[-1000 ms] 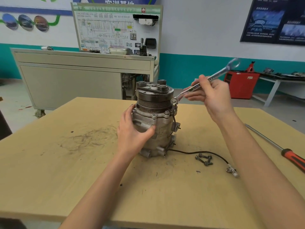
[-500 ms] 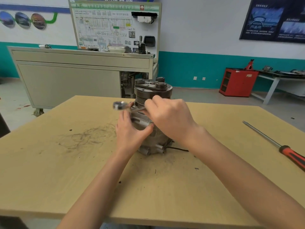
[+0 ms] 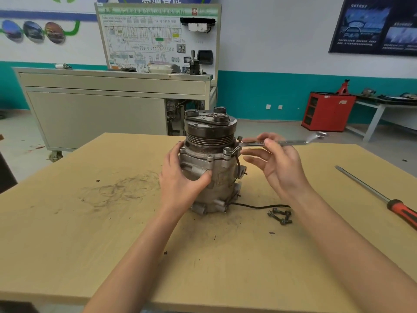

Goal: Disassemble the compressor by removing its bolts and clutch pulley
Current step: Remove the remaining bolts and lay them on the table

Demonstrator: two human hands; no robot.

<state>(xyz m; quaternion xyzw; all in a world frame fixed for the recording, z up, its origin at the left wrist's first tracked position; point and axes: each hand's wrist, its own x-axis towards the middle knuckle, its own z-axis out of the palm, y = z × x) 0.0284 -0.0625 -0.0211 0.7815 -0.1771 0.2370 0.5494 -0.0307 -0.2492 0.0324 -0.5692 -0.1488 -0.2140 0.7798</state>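
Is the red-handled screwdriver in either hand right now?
No, the red-handled screwdriver lies on the wooden table while the right hand holds the silver wrench and the left hand grips the grey metal compressor.

The compressor stands upright on the table between our hands. Our left hand grips its left side, and our right hand is just to its right. The clutch pulley sits on top, above and behind our left hand. The wrench lies across our right hand's fingers, with its ring end on the compressor's flange to the hand's left and its other end out past the hand to the right. Loose bolts lie nearer us than our right hand, and the screwdriver lies well to that hand's right.
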